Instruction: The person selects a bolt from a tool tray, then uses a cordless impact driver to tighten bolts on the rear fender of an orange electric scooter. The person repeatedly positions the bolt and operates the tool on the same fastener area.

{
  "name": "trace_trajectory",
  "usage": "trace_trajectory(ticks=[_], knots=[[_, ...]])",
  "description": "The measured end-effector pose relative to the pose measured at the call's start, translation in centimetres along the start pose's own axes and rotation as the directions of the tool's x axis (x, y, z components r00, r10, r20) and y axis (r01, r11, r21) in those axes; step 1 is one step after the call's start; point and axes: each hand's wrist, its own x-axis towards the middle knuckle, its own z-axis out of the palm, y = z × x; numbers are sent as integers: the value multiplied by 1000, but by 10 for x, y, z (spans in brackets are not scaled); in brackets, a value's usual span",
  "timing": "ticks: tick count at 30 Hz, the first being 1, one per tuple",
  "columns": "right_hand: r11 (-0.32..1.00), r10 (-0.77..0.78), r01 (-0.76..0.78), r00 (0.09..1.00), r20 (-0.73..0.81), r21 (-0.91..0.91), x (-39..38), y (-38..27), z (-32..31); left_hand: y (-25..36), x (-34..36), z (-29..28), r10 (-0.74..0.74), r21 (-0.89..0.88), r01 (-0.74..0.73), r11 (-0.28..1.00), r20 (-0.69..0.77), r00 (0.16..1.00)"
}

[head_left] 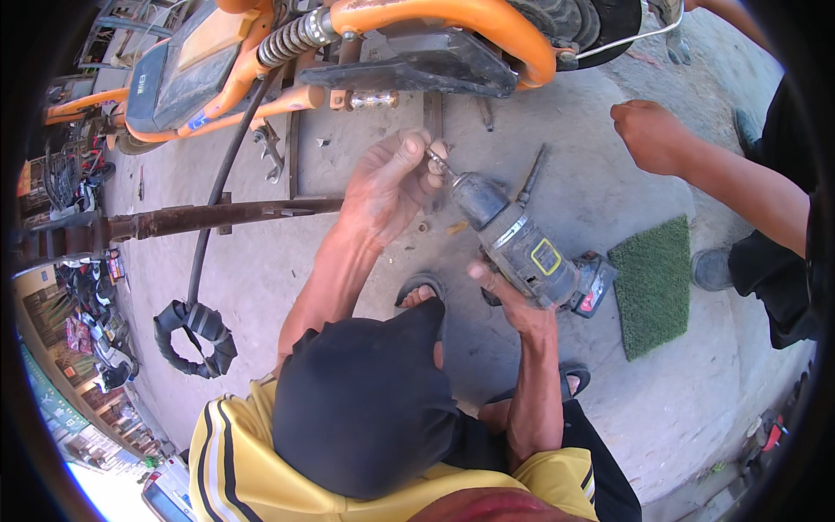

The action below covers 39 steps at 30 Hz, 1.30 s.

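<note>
My right hand [515, 300] is wrapped around a grey cordless drill [526, 252], its chuck pointing up and to the left. The grip is mostly hidden by the hand and the drill body, and the thumb lies along the drill's side. At the chuck, my left hand [396, 178] pinches a thin drill bit [437, 160] between thumb and fingers. The bit lines up with the chuck's mouth; how deep it sits I cannot tell. Beyond both hands is an orange-framed scooter [444, 13] with a coil-spring shock absorber [297, 40].
A wrench [270, 155] and a dark bar-shaped tool [532, 174] lie on the concrete floor. A rusty metal beam [174, 221] and a black wrapped ring [196, 339] are at left. Green turf mat [652, 287] lies at right, beside another person's fist [652, 139] and shoe [713, 269].
</note>
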Motion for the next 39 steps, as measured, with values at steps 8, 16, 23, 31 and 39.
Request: trace_trajectory(ticks=[8, 16, 23, 31, 39], knots=[[953, -38, 20, 998, 53, 302, 5, 31, 7, -14, 15, 20, 84, 198, -80, 977, -12, 996], [751, -510, 425, 859, -35, -504, 6, -7, -32, -19, 31, 27, 30, 105, -42, 994, 115, 993], [894, -417, 439, 888, -196, 85, 14, 38, 22, -15, 37, 58, 57, 145, -76, 987, 129, 990], [840, -522, 442, 817, -245, -316, 9, 6, 12, -24, 45, 50, -126, 37, 125, 991, 14, 992], [851, -509, 400, 790, -343, -341, 14, 32, 29, -33, 45, 63, -210, 85, 208, 974, 20, 977]])
